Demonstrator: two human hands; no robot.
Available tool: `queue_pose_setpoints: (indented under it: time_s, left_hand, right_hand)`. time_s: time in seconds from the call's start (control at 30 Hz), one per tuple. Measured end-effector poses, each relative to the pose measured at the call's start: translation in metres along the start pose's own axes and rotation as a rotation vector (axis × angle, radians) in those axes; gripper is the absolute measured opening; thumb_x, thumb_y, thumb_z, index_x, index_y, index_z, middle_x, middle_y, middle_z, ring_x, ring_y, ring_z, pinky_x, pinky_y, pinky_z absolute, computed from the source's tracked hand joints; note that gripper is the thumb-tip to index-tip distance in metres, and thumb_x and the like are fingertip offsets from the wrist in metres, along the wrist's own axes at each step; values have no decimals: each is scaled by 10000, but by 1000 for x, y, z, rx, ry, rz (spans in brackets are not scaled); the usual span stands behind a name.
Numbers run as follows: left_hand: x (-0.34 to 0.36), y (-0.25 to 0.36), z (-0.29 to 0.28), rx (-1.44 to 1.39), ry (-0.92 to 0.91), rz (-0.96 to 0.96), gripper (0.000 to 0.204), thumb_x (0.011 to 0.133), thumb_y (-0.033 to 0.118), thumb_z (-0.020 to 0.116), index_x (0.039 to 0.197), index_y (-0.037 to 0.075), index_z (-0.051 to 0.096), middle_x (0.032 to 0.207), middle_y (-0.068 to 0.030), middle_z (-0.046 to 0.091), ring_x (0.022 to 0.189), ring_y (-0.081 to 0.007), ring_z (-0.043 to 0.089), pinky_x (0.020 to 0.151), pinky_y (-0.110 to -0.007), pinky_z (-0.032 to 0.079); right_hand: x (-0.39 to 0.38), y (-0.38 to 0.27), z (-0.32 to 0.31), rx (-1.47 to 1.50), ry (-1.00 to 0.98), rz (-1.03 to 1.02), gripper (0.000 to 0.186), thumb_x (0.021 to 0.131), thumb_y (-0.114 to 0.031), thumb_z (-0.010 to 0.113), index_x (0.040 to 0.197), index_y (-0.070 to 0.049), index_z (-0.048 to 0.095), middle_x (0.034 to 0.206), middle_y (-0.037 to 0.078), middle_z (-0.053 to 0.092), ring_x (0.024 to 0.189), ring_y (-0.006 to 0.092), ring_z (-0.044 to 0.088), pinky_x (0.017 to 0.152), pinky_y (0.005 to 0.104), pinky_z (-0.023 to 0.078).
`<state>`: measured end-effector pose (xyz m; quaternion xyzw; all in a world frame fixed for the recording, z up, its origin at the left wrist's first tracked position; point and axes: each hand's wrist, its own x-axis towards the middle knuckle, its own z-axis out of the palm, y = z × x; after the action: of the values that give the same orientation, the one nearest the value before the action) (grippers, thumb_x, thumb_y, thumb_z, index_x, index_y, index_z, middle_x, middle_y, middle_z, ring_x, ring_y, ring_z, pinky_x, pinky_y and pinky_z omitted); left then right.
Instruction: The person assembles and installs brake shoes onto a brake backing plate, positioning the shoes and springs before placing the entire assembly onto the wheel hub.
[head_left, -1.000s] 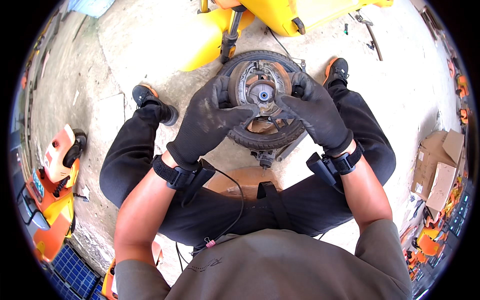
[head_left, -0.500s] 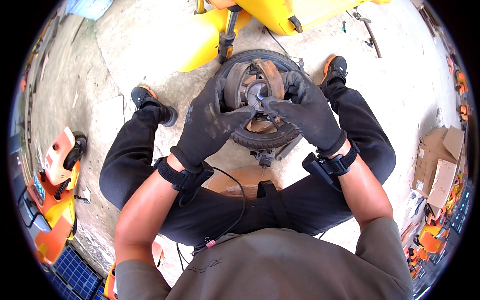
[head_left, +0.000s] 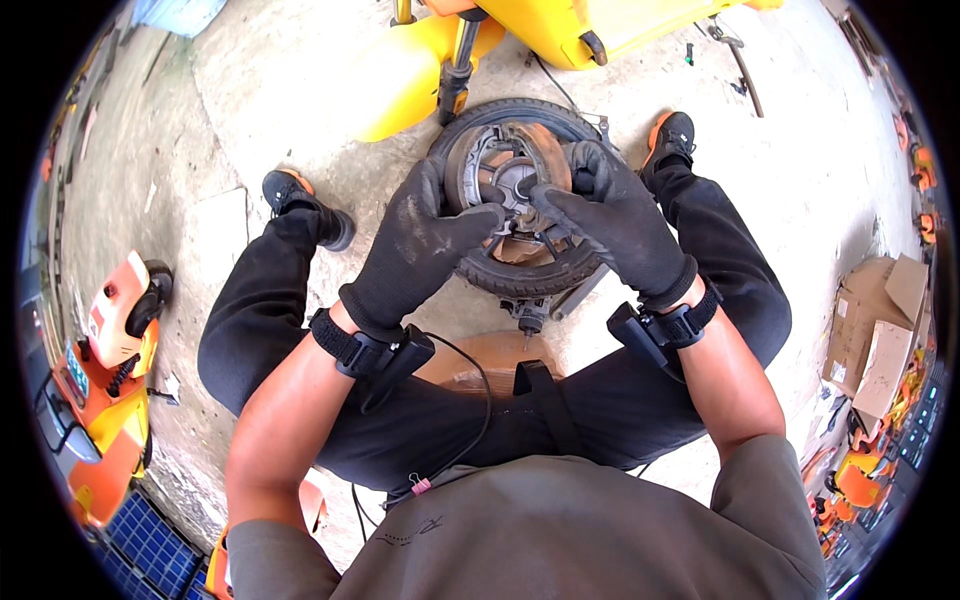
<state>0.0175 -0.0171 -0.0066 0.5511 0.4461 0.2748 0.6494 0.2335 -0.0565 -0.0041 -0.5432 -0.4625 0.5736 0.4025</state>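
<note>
Between my gloved hands is a round metal brake assembly (head_left: 516, 170) with two curved, rusty shoes, held over the middle of a spoked wheel with a black tyre (head_left: 525, 275) lying in front of me. My left hand (head_left: 420, 235) grips the assembly's left side, fingers bent and thumb across its lower part. My right hand (head_left: 615, 215) grips the right side, thumb laid over the front near the hub and fingers curled at the rim. Part of the assembly is hidden by my thumbs.
A yellow vehicle body (head_left: 540, 30) with a fork stands just beyond the wheel. Orange and yellow body parts (head_left: 125, 330) and blue crates (head_left: 150, 535) lie at left. Cardboard boxes (head_left: 870, 330) sit at right. A long-handled tool (head_left: 745, 80) lies at upper right, a cardboard piece (head_left: 470, 355) under my legs.
The assembly has shifted slightly left and was tilted about in my hands, now facing up more than half a second ago. My right thumb has moved leftward over its centre.
</note>
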Motion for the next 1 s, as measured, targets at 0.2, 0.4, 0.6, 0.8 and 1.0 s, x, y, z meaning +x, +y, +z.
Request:
queue_pose_setpoints:
  time_s: [0.2,0.4,0.6,0.8,1.0]
  left_hand:
    - [-2,3,-2,42,-31,14,270,894,131,695,1078,-11,556,915,-27,621,788,-51,538,685,-220,469]
    - [-3,0,2,20,-35,60,281,897,139,705,1077,-12,551,901,-29,611,785,-50,528,681,-228,469]
    - [-4,0,0,119,-29,80,289,895,141,710,1077,-12,544,911,-32,609,805,-54,532,693,-235,476]
    - [-4,-2,2,79,-33,89,301,886,145,719,1075,-10,542,910,-35,601,808,-58,524,688,-244,475]
    - [-3,-1,3,138,-30,103,308,880,114,718,1104,1,539,947,-27,600,832,-57,529,718,-247,478]
  right_hand:
    - [-1,-3,-3,-4,-58,92,310,931,-197,677,1141,8,577,907,27,638,832,79,583,755,252,504]
    - [-3,-10,-2,44,-128,62,365,938,-201,670,1211,16,564,983,45,648,916,88,600,816,260,512]
    - [-2,-21,-9,-56,-221,166,429,939,-232,664,1264,27,553,1056,75,672,960,112,627,869,275,522]
    - [-4,-21,-7,-52,-207,187,426,944,-254,658,1244,34,569,1063,91,680,952,124,646,835,276,543]
    - [-2,-13,-10,-8,-179,209,383,954,-258,655,1212,22,608,968,33,667,840,77,612,749,239,523]
